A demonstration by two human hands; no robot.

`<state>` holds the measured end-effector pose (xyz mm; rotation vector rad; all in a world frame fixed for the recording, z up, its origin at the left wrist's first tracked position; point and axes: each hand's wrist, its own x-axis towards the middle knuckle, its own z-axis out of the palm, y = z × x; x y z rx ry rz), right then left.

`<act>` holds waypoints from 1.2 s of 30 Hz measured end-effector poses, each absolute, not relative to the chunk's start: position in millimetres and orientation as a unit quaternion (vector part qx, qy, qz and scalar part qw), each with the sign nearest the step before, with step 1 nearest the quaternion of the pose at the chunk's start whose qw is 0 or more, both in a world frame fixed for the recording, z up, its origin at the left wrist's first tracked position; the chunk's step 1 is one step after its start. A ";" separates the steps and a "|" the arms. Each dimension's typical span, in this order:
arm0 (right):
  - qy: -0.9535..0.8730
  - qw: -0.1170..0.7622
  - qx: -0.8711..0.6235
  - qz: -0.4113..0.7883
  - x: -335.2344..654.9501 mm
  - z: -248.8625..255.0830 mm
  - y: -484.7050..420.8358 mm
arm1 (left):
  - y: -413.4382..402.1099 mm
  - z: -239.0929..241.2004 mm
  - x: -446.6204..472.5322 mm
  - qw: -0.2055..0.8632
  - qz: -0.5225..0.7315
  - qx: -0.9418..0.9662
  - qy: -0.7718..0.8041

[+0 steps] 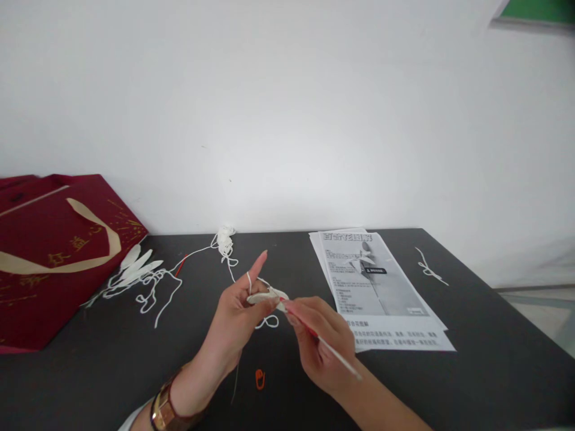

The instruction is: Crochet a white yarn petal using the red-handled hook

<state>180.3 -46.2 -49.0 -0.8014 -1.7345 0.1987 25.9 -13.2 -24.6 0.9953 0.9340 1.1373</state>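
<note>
Between thumb and fingers, my left hand [245, 308] pinches a small white crochet piece [260, 297], its index finger raised with white yarn looped round it. My right hand [321, 341] grips a crochet hook [339, 357], red near the fingers and pale at the rear end. The hook's tip meets the right end of the crochet piece, where my fingertips partly hide it. A loop of white yarn [269, 322] hangs below the piece. On the table under my hands lies an orange stitch marker [259, 379].
A dark red gift bag [58, 239] lies at the left, beside white crocheted petals [137, 266] with trailing yarn and a thin red stick [181, 265]. A white yarn bundle [225, 239] rests near the wall. Printed sheets [381, 287] and a yarn scrap [430, 269] are at the right.
</note>
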 end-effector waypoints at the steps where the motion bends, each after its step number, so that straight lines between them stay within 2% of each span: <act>1: -0.769 0.556 -0.313 0.042 181.3 -50.0 -45.4 | -13.8 -24.4 25.6 0.649 0.500 0.416 0.394; 3: -0.805 0.531 -0.266 -0.018 183.5 -51.1 -44.1 | -13.9 -23.1 23.7 0.695 0.498 0.371 0.361; 5: -0.804 0.537 -0.256 -0.011 185.6 -50.1 -43.5 | -12.3 -20.9 20.2 0.735 0.486 0.338 0.331; 7: -0.770 0.573 -0.273 0.062 187.0 -47.5 -43.0 | -9.6 -18.2 16.5 0.760 0.467 0.330 0.307; 12: -0.615 0.648 -0.292 0.342 186.9 -43.3 -38.5 | -5.5 -13.9 10.4 0.791 0.437 0.340 0.262; 16: -0.528 0.669 -0.261 0.453 188.7 -44.9 -35.2 | -5.3 -13.8 6.3 0.797 0.430 0.354 0.234; 26: -0.504 0.671 -0.241 0.488 198.3 -39.7 -33.3 | -2.8 -14.4 -3.3 0.812 0.417 0.346 0.219; 36: -0.524 0.655 -0.211 0.502 205.2 -34.6 -33.8 | -2.4 -12.3 -6.2 0.869 0.340 0.318 0.169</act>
